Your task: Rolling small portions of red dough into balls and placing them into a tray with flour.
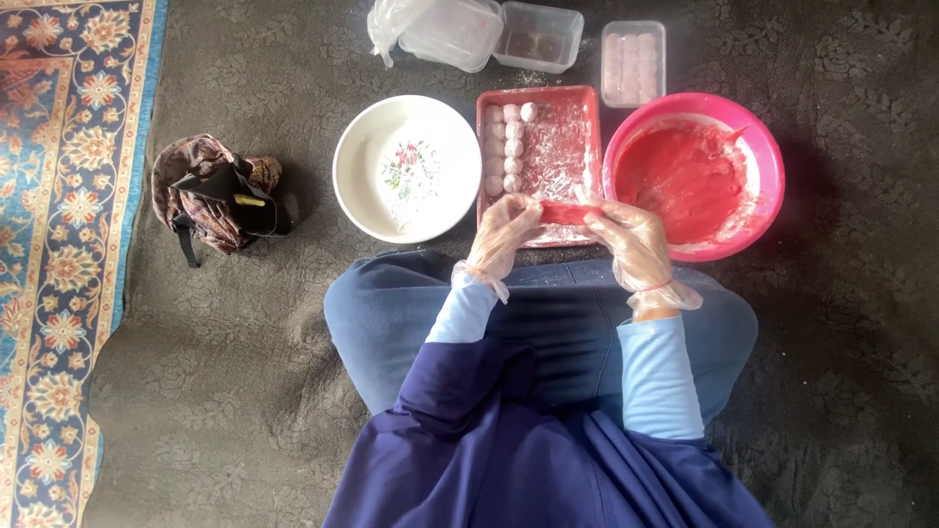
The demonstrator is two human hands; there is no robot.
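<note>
Both my hands wear clear plastic gloves and meet above my lap. My left hand and my right hand together pinch a flat piece of red dough between their fingertips. Just beyond them lies a red rectangular tray dusted with white flour, with several pale pink dough balls lined along its left side. To the right stands a pink bowl holding red dough mass.
A white floral plate sits left of the tray. Clear plastic containers, a lid and a box of pink balls lie farther off. A brown cloth bag rests on the dark carpet; a patterned rug borders the left.
</note>
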